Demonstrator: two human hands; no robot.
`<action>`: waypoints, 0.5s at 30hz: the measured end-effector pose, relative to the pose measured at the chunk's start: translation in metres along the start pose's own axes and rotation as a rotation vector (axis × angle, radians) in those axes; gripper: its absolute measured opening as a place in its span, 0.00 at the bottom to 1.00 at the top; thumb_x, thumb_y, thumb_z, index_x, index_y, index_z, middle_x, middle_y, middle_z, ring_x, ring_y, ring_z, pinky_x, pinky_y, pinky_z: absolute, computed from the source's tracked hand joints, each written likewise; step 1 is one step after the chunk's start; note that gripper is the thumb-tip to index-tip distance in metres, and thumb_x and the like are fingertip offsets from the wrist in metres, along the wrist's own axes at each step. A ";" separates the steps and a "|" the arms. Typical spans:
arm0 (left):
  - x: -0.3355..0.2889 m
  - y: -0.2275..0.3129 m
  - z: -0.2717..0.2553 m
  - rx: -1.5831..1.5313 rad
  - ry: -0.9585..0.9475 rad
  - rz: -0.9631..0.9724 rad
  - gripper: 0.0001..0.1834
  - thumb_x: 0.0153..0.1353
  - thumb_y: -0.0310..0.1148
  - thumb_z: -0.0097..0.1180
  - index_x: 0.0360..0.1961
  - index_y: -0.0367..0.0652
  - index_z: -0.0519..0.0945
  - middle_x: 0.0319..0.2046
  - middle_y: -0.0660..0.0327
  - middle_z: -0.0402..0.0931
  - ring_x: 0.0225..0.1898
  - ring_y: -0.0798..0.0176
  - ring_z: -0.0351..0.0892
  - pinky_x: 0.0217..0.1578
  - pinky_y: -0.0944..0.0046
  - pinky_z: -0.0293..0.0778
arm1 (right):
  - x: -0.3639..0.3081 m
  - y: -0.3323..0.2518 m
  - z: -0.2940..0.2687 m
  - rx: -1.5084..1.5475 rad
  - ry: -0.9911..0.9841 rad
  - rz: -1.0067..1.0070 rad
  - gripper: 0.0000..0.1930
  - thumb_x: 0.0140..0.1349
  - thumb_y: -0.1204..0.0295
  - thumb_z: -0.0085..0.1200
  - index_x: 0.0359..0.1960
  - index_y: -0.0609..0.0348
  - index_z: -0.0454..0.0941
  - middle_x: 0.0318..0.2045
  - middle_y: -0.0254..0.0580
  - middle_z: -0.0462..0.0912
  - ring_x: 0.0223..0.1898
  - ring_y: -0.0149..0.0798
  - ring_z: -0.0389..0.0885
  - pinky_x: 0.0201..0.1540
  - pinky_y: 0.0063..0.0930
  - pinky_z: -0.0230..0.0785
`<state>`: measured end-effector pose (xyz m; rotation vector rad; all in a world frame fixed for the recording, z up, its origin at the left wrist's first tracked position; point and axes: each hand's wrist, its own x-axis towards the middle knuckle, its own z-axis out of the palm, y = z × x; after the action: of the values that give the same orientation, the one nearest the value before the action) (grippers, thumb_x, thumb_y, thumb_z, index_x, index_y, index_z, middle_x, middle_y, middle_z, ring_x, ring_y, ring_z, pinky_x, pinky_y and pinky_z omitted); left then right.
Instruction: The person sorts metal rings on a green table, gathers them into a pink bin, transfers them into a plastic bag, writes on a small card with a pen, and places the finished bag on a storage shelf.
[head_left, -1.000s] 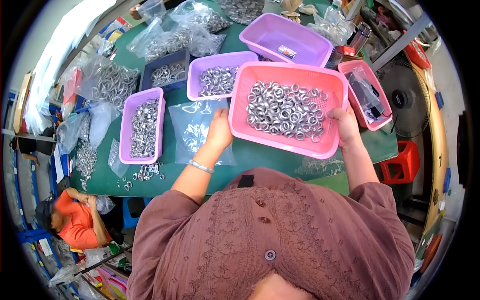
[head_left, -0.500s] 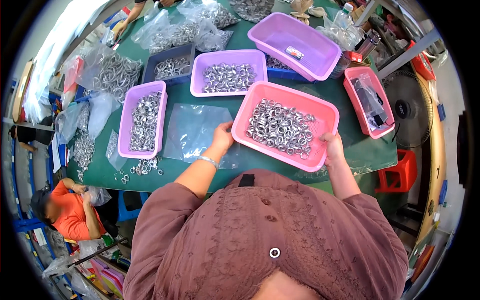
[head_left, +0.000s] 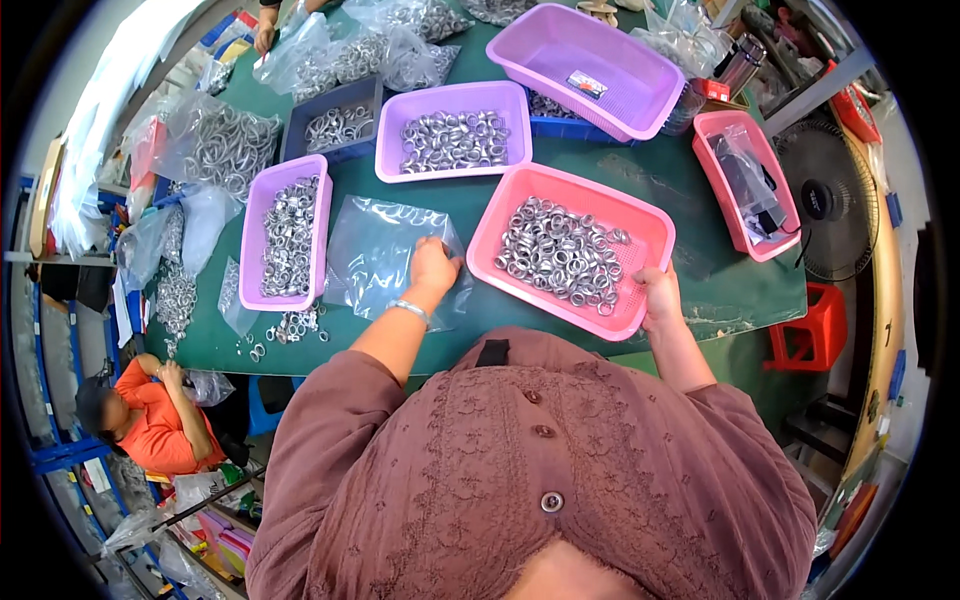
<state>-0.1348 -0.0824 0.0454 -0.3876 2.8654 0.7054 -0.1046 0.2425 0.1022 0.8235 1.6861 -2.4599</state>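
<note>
A pink basket (head_left: 655, 228) of metal rings (head_left: 560, 252) sits tilted in front of me. My right hand (head_left: 657, 297) grips its right end, thumb over the rim. My left hand (head_left: 434, 268), off the basket, is on a flat clear plastic bag (head_left: 375, 245), its fingers curled down onto the film and the fingertips partly hidden. Left of the bag stands a narrow purple basket (head_left: 323, 225) of smaller metal pieces. Beyond it, a second purple basket (head_left: 384, 130) holds more rings.
An empty large purple basket (head_left: 630, 60) rests across a blue tray at the back. At the right stand a pink basket (head_left: 724, 215) with bagged items and a fan (head_left: 818, 200). Bags of rings (head_left: 235, 150) fill the far left. A co-worker in orange (head_left: 165, 425) sits lower left.
My left hand has let go of the pink basket's left side and moved left onto the clear bag. My right hand still holds the basket.
</note>
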 end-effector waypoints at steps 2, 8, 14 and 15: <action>0.003 -0.001 0.008 0.073 0.099 0.056 0.15 0.46 0.36 0.64 0.29 0.34 0.79 0.33 0.46 0.77 0.38 0.46 0.78 0.41 0.54 0.74 | -0.004 0.002 -0.006 0.030 0.001 0.023 0.28 0.43 0.84 0.42 0.53 0.66 0.63 0.44 0.49 0.74 0.41 0.43 0.76 0.46 0.34 0.71; 0.035 -0.027 0.055 -0.339 0.061 0.028 0.15 0.49 0.37 0.61 0.27 0.32 0.80 0.29 0.42 0.78 0.35 0.44 0.79 0.37 0.53 0.75 | -0.007 0.007 -0.007 0.209 -0.137 0.167 0.25 0.43 0.82 0.44 0.49 0.69 0.68 0.42 0.50 0.76 0.40 0.46 0.78 0.44 0.37 0.73; 0.041 -0.004 0.037 -1.237 -0.294 -0.525 0.11 0.54 0.26 0.56 0.38 0.31 0.76 0.30 0.53 0.78 0.26 0.56 0.79 0.25 0.61 0.76 | -0.006 0.019 -0.006 0.168 -0.127 0.161 0.28 0.43 0.84 0.41 0.53 0.66 0.64 0.45 0.50 0.75 0.45 0.46 0.76 0.49 0.38 0.70; 0.037 -0.001 0.028 -1.237 -0.294 -0.521 0.11 0.54 0.26 0.56 0.38 0.31 0.76 0.30 0.53 0.78 0.26 0.56 0.79 0.25 0.61 0.76 | -0.004 0.025 -0.007 0.128 -0.066 0.145 0.28 0.43 0.84 0.41 0.53 0.66 0.63 0.45 0.50 0.74 0.44 0.46 0.76 0.48 0.37 0.70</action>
<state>-0.1673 -0.0774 0.0120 -0.9795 1.5978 2.0618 -0.0905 0.2377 0.0804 0.8342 1.4078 -2.4872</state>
